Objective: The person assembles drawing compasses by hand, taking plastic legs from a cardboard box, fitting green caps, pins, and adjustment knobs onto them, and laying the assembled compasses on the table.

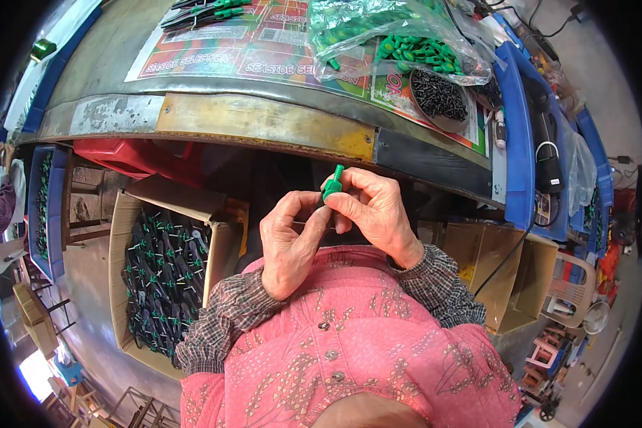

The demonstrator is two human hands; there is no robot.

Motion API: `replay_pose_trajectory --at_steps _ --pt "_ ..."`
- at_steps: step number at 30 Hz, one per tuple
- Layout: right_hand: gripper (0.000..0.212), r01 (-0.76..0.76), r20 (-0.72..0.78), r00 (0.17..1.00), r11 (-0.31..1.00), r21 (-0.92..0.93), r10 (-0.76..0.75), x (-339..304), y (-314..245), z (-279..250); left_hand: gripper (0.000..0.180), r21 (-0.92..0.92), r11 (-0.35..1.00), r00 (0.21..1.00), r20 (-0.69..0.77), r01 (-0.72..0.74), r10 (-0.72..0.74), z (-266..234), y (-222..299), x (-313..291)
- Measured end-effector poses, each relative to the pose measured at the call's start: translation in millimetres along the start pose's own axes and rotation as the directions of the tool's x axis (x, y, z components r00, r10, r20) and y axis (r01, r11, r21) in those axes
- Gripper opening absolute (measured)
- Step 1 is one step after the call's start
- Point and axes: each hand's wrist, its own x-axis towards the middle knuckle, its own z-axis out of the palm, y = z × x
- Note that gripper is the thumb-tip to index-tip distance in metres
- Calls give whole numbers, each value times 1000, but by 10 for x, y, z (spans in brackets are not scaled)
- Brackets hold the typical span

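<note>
Both hands meet over my lap, just in front of the table edge, around a small green plastic piece [332, 188] with a ribbed, screw-like stem pointing up. My left hand [291, 239] pinches its lower left side between thumb and fingertips. From the other side, the thumb and curled fingers of my right hand [379, 212] press on the same piece. Its underside is hidden by the fingertips. On the table beyond lies a clear plastic bag [378, 32] with many similar green pieces spilling from its mouth. Beside it stands a round bowl [458, 127] of small black parts.
An open cardboard box [125, 235] at my left holds many black and green clamp-like items. Another cardboard box [510, 278] stands at my right. Several black-and-green tools [205, 13] lie on a printed sheet [192, 60]. Blue crates [522, 128] flank the table [264, 114].
</note>
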Motion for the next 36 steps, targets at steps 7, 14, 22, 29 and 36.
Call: replay_pose_trajectory --at_steps 7,14,22,29,36 --pt "18 58 -113 992 998 7 -57 16 72 146 11 18 1000 998 -55 13 -12 24 43 -1" --pt "18 38 -34 999 999 25 -37 24 19 121 11 -48 998 999 -35 29 -31 -32 30 -31" --pt "17 8 -4 1000 1000 5 -8 47 45 60 11 -72 997 1000 -24 12 -13 -18 -3 -24" --pt "17 29 -28 999 999 20 -28 43 14 89 9 -22 1000 1000 -10 20 -21 -42 56 7" --pt "18 50 1 999 999 1 -50 18 -34 77 10 112 992 998 -28 -55 59 -71 51 -10"
